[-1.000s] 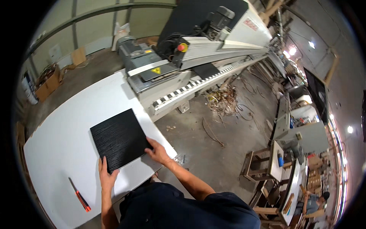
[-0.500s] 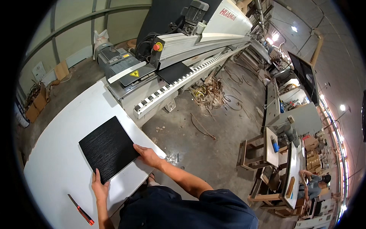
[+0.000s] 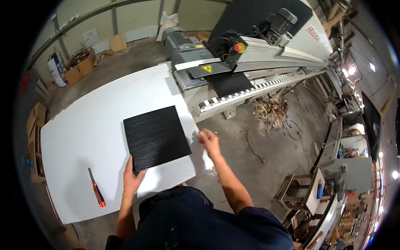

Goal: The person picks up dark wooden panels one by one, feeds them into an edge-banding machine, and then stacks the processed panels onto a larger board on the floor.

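Observation:
A square black panel (image 3: 156, 135) with a fine grained surface lies on the white tabletop (image 3: 83, 133). My left hand (image 3: 132, 178) grips its near left corner, fingers along the left edge and thumb at the near edge. Off the panel's right side, my right hand (image 3: 209, 141) hovers by the table's edge with its fingers curled in and nothing visible in them. A red and black utility knife (image 3: 97, 189) lies on the table, left of my left hand.
Beyond the table's right end stands a long grey machine (image 3: 266, 62) with a slatted conveyor track; a second black panel (image 3: 229, 84) rests in it. A pile of scraps (image 3: 271, 112) covers some floor beside it. A wooden stand (image 3: 302, 189) is at the right, with a person partly visible at the lower right.
My right hand has let go of the panel's right edge and curled its fingers. My left hand stays at the corner. The view has swung left, and the panel appears turned.

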